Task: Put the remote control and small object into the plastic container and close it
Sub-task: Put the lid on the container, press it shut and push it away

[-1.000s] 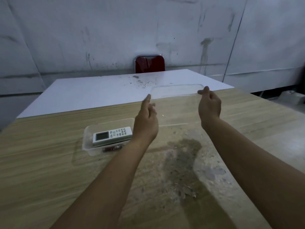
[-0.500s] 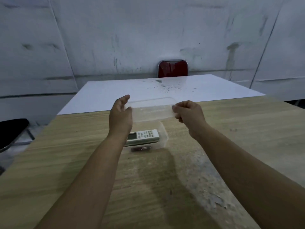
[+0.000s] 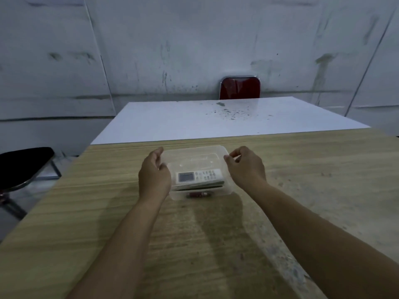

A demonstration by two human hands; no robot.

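The left hand (image 3: 154, 176) and right hand (image 3: 245, 168), fingers half curled, pinched the ends of a clear lid (image 3: 195, 157) held between them, over the plastic container (image 3: 227, 189). Inside lay the remote control (image 3: 199, 176), with a small object (image 3: 198, 194) nearer the person. Half a second earlier the lid was higher. Beyond: wooden worktop (image 3: 302, 190), white table (image 3: 172, 121), red chair (image 3: 240, 87), stained wall

A bare, dim utility room or makeshift workspace — stained, scuffed wall panels (image 3: 194, 46) well beyond the fingers (image 3: 158, 151), a worn wooden table (image 3: 302, 190) beneath them, a white table (image 3: 172, 121) and red chair (image 3: 240, 87) beyond.
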